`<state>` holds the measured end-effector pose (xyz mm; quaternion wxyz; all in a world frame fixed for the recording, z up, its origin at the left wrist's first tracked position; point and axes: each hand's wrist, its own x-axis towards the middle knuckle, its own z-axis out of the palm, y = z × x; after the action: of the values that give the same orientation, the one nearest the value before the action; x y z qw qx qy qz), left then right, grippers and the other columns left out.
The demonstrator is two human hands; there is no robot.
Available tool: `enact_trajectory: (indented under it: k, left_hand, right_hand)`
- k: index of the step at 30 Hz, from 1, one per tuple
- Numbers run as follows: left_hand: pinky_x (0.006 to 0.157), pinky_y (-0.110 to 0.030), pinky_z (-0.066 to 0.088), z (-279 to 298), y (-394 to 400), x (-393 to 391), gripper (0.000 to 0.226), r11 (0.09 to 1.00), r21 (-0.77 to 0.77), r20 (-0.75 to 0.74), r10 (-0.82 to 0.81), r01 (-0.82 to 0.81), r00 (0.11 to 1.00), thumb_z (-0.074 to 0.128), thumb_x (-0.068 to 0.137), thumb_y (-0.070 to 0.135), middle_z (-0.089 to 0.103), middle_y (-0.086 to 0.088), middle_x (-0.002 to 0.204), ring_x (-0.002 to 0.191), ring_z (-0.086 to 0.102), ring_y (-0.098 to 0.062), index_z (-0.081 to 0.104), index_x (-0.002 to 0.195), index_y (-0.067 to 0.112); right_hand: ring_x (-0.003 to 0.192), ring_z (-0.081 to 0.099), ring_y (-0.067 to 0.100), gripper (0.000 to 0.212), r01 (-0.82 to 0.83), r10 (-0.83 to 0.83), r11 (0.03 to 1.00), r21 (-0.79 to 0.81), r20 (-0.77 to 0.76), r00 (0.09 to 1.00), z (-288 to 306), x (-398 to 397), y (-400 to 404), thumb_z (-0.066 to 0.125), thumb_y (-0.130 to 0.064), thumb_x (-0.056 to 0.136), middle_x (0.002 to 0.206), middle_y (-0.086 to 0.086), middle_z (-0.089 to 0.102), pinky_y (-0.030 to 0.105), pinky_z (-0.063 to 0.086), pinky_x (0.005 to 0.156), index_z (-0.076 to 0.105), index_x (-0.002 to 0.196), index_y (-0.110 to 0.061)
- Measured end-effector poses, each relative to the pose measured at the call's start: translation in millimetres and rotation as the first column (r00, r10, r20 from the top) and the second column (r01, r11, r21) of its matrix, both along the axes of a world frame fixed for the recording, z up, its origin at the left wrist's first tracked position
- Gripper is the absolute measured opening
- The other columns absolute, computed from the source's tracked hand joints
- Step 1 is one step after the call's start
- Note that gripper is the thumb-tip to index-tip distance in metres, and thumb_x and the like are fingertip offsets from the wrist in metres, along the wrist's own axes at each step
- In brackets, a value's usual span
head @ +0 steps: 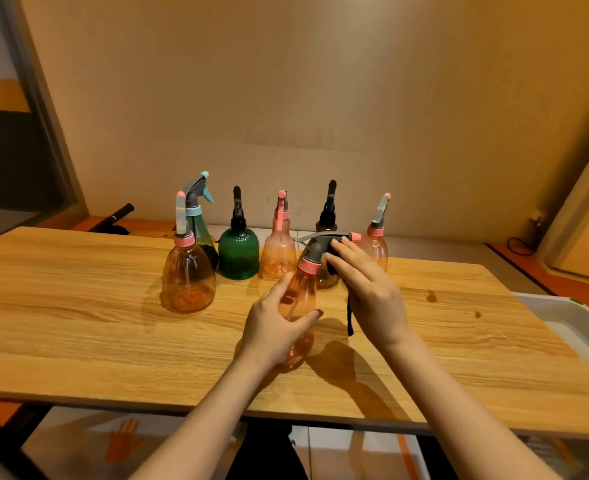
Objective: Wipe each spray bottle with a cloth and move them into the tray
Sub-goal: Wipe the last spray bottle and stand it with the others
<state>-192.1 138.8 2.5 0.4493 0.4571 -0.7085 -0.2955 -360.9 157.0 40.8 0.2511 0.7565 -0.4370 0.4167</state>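
Item: pink spray bottle (298,306), held tilted above the wooden surface (78,323) by the left hand (275,327), fingers curled round its body to steady it, while a dark cloth (334,265) is pressed to the grey trigger head by the right hand (369,289); white tray (570,317) awaits at right.

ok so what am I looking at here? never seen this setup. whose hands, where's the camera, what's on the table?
No robot: one wide-angle camera on a person's head looks down at their bare hands. The left hand grips an orange spray bottle tilted above the wooden table. The right hand presses a dark cloth against its grey trigger head. Six more spray bottles stand behind, among them a ribbed green one and a big orange one. The white tray sits at the right edge; the part in view holds no bottle.
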Motion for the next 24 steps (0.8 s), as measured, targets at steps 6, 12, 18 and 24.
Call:
enact_trajectory:
  k: [6, 12, 18, 24]
  left_hand:
    - [0.098, -0.02, 0.033, 0.9, -3.2, 3.7, 0.082, 0.998, 0.03, 0.041, -0.056, 0.055, 0.998, 0.068, 0.084, 0.041, 0.04, 0.003, 0.147, 0.13, 0.041, -0.011, 0.023, 0.151, 0.027]
    - [0.108, -0.03, 0.031, 7.1, -0.7, 9.8, 0.067, 0.985, 0.09, 0.079, -0.152, 0.145, 0.985, 0.057, 0.094, 0.033, 0.035, 0.001, 0.15, 0.134, 0.033, -0.011, 0.02, 0.15, 0.027]
    - [0.097, -0.032, 0.046, 8.2, -10.9, 4.2, 0.063, 0.983, 0.135, 0.073, -0.133, 0.122, 0.988, 0.078, 0.074, 0.04, 0.049, 0.009, 0.122, 0.116, 0.05, -0.013, 0.05, 0.13, 0.029]
    - [0.087, -0.015, 0.044, 6.1, -5.1, 1.0, 0.063, 0.948, 0.225, -0.014, -0.23, 0.227, 0.973, 0.073, 0.083, 0.028, 0.052, 0.02, 0.114, 0.111, 0.052, -0.003, 0.035, 0.132, 0.039]
  right_hand:
    - [0.122, 0.047, 0.021, 0.058, 0.005, -0.005, 0.997, 0.073, 0.002, 1.0, -17.3, -3.9, 5.4, 0.068, 0.024, 0.065, 0.125, 0.017, 0.057, 0.028, 0.032, 0.107, 0.061, 0.117, -0.001]
    - [0.12, 0.05, 0.025, 0.057, 0.004, -0.005, 0.996, 0.09, 0.003, 1.0, -11.1, -3.9, 8.1, 0.067, 0.023, 0.067, 0.125, 0.016, 0.057, 0.034, 0.038, 0.103, 0.06, 0.118, -0.002]
    - [0.123, 0.047, 0.028, 0.043, -0.098, 0.098, 0.995, -0.003, -0.063, 0.993, 4.9, 8.8, 11.9, 0.057, 0.018, 0.077, 0.127, 0.019, 0.055, 0.031, 0.035, 0.108, 0.058, 0.117, 0.003]
    - [0.124, 0.047, 0.029, 0.037, -0.108, 0.125, 0.991, 0.081, -0.248, 0.961, 3.7, 13.5, 4.4, 0.042, 0.002, 0.085, 0.127, 0.017, 0.056, 0.037, 0.036, 0.105, 0.059, 0.118, 0.001]
